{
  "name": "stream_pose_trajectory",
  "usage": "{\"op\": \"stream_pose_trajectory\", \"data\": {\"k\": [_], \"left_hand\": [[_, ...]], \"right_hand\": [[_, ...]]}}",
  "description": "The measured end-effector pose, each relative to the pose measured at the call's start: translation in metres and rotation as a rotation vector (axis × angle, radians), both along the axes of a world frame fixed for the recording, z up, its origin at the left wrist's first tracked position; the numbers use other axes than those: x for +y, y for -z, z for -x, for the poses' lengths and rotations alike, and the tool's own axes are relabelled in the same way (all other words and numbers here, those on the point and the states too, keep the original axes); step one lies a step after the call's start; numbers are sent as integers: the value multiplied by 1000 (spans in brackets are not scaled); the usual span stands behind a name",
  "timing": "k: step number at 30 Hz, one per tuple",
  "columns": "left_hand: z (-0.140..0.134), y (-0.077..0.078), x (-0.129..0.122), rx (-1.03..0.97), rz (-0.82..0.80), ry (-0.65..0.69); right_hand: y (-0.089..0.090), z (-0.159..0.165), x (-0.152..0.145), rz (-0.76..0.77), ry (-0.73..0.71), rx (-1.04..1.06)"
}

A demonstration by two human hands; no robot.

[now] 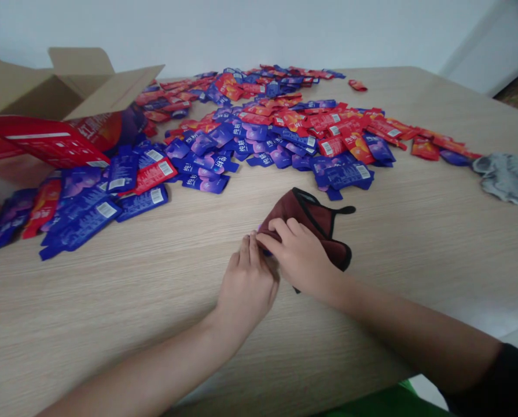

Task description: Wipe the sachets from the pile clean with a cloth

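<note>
A maroon cloth face mask (291,209) with black edging and a looped strap lies on the table at the middle of the head view. My right hand (304,255) rests over it, thumb and fingers pinching a fold near its left end. Beside it, my left hand (248,284) has its fingers bent together, tips meeting my right thumb at that same end. A small bit of purple-blue shows between the hands; what it belongs to is hidden. What sits under my left fingertips is also covered.
Many red and blue sachets (250,139) are heaped across the back and left of the wooden table (154,307). An open cardboard box (89,90) with red printed sides stands at the left. A crumpled grey cloth (508,178) lies at the right.
</note>
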State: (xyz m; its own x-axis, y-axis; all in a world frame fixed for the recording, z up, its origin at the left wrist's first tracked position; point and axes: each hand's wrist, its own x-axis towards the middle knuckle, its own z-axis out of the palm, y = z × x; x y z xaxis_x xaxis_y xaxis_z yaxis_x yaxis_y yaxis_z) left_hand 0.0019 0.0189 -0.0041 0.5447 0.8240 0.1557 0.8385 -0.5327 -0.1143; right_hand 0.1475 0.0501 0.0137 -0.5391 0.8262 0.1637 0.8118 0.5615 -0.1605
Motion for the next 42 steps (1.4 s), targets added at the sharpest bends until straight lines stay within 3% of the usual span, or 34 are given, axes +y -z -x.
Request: {"op": "stream_pose_trajectory", "data": {"k": [5,14,19,23,27,30,32,42], "left_hand": [[-1,-1,-1,35,-23,0],[-1,0,-1,48,-29,-13],[0,3,-1,24,-58,2],[1,3,-1,33,-71,2],[0,2,-1,35,-71,8],[0,0,-2,26,-57,13],[0,-1,-2,29,-49,9],[0,0,-2,58,-12,-17]], "right_hand": [[-5,-6,-2,76,64,-28],[-25,-33,6,143,343,-126],[-27,-40,13,190,388,-158],[-26,-39,15,161,321,-75],[-19,-24,9,69,114,110],[-11,-11,0,70,-54,82],[-7,-6,-4,84,-69,43],[-16,-33,14,109,296,-68]]}}
